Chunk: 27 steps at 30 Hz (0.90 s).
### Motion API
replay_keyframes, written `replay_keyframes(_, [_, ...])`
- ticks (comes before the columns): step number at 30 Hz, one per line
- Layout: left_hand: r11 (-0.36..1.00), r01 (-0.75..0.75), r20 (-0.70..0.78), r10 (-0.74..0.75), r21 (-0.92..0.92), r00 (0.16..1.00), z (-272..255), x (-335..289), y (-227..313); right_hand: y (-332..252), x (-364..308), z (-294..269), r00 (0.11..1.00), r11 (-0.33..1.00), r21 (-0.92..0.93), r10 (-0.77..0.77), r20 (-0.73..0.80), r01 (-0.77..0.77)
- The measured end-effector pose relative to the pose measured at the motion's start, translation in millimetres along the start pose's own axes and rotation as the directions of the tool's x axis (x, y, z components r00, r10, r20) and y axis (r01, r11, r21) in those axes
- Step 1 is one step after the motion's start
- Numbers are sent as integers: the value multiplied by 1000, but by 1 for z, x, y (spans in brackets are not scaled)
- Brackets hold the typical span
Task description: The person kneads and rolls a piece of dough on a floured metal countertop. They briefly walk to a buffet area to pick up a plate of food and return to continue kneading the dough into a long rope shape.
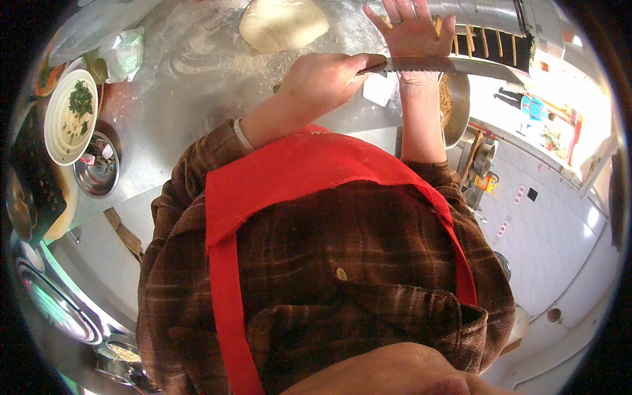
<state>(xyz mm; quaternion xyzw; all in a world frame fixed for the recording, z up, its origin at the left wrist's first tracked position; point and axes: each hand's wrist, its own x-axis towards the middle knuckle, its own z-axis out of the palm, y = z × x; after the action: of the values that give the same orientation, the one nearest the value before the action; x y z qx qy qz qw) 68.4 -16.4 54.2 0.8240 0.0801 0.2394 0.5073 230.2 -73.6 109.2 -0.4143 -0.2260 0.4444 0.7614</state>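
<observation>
My left hand [322,84] is closed round the handle of a long serrated knife [461,64]. Its blade points right and crosses over my right hand at the base of the palm; whether it touches the skin I cannot tell. My right hand [416,34] is open, palm showing and fingers spread, holding nothing. Beyond my left hand, a smooth pale round of dough [283,25] rests on the floured metal worktop [217,99]. Between my hands, near the worktop's front edge, lies a small white flat piece [380,89].
Past my right wrist, my forearm partly hides a metal bowl [466,108] of brown crumbly food. A dark rack with pale slats [487,43] stands far right. At left are a white bowl with chopped greens [54,122], a smaller metal bowl [113,174] and a plastic bag [125,56].
</observation>
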Motion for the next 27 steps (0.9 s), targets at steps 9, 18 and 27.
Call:
replay_keyframes(9, [949,-213,-160,254,234,954,7,-1,-7,7,-5,-16,1000,988,151,3,31,-7])
replay_keyframes(18, [955,-136,-119,172,262,978,6,0,-6,16,-15,-21,999,985,173,-13,-40,20])
replay_keyframes(27, [934,-130,-138,185,333,973,6,5,-11,26,-15,-15,966,995,84,-35,-257,58])
